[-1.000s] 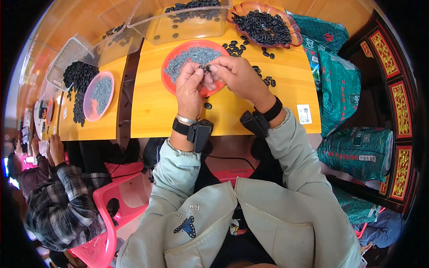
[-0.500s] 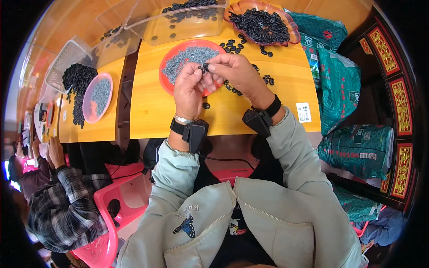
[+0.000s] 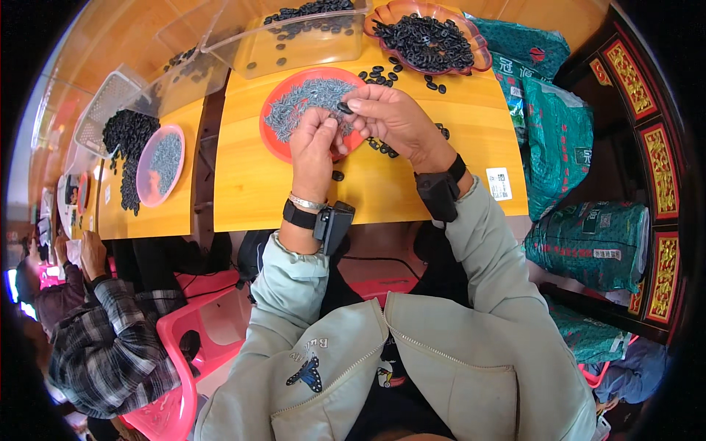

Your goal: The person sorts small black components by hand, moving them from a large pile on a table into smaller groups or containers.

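Observation:
Over the near right side of a red plate (image 3: 268, 144), my right hand (image 3: 397, 123) pinches a small black oval piece (image 3: 344, 108) between thumb and fingertips. Just left of it, the fingers of my left hand (image 3: 313, 147) are closed together; whatever is in them is too small or hidden to make out. The plate is heaped with small grey screw-like pieces (image 3: 305, 99). A single black oval piece (image 3: 337, 176) lies on the table below my hands. More black oval pieces (image 3: 379, 76) are scattered beyond and beside my right hand.
A scalloped amber bowl (image 3: 482, 57) of black link-like parts stands at the back right, beside a clear bin (image 3: 294, 48) with black ovals. Leftward are a pink bowl (image 3: 142, 180) and a black heap (image 3: 129, 140). Green sacks (image 3: 559, 147) flank the table; a person in plaid (image 3: 110, 345) sits left.
My hands have drawn slightly apart from their close pinch. The black oval piece now shows at my right fingertips, and my left hand has turned with its fingers lower.

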`<state>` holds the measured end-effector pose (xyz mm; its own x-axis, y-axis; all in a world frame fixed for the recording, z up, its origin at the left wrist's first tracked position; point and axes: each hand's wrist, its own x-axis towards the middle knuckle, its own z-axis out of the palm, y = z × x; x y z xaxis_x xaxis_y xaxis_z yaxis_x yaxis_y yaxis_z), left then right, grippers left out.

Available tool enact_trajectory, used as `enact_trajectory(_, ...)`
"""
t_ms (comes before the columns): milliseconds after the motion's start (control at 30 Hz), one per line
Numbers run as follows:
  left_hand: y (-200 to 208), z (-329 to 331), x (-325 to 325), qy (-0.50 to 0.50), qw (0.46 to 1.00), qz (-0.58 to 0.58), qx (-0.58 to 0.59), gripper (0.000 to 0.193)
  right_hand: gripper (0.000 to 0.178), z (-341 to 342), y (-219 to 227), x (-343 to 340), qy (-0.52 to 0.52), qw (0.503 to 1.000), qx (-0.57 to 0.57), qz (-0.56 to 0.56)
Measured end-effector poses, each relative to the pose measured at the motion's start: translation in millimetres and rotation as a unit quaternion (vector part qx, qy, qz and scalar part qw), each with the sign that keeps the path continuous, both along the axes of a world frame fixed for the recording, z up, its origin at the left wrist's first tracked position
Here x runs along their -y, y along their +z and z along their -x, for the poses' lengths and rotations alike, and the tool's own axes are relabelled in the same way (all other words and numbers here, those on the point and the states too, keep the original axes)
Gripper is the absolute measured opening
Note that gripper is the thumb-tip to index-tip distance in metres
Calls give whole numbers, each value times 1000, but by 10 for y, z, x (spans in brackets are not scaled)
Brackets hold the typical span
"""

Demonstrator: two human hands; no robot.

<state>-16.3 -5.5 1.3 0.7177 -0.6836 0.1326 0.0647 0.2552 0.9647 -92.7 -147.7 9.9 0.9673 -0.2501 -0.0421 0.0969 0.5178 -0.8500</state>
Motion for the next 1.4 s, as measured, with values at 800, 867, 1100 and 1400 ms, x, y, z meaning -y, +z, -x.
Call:
enact_trajectory(800,9,16,-3,55,996,-45,62,11,17,20,145,-153,-100,961,21,257)
enact_trajectory(867,-31,10,6,65,994,-39,81,11,17,24,145,-163,-97,955,13,279)
enact_trajectory(1100,-65,-56,-3,76,986,-52,135,13,20,14,131,-206,-91,958,32,270)
enact_trajectory(1400,-35,-19,-19,-18,997,64,27,12,20,68,213,-168,-51,980,26,191)
